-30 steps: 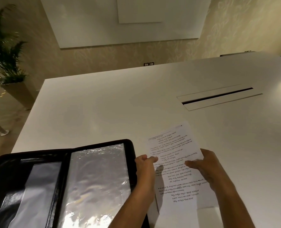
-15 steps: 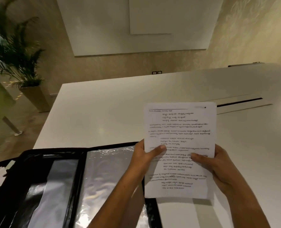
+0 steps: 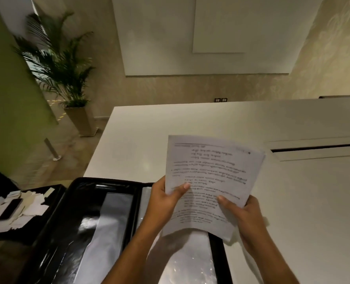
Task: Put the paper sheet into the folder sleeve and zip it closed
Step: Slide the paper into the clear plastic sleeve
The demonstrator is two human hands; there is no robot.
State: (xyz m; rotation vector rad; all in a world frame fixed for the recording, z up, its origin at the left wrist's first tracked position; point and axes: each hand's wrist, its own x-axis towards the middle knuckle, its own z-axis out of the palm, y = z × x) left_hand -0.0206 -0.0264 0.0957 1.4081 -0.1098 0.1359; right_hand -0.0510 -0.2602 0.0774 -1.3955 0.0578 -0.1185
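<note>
**Sheet held up over the open folder, not yet in a sleeve**

The left hand pinches the left edge of the paper sheet, thumb across the printed face. The right hand grips the lower right part the same way, thumb on top and fingers behind. Between them the sheet is lifted clear of the tabletop, tilted back and bowed a little, its bottom edge hanging over the right half of the black folder.

That folder lies open and flat, with a shiny clear sleeve under the forearms and another on the left page. From where I stand, the sleeve's mouth cannot be made out, and I would judge that to be the main risk: a limp, curved edge may catch on the plastic lip and crumple or fold a corner. Both hands being occupied, nothing holds the sleeve open, so the film may cling shut. Glare on the plastic could also hide the opening.

As for writing, the sheet carries several blocks of printed lines, too blurred to read, and no brand shows on the folder. To the left, a dark phone lies among loose paper scraps, which bear nothing legible.
</note>
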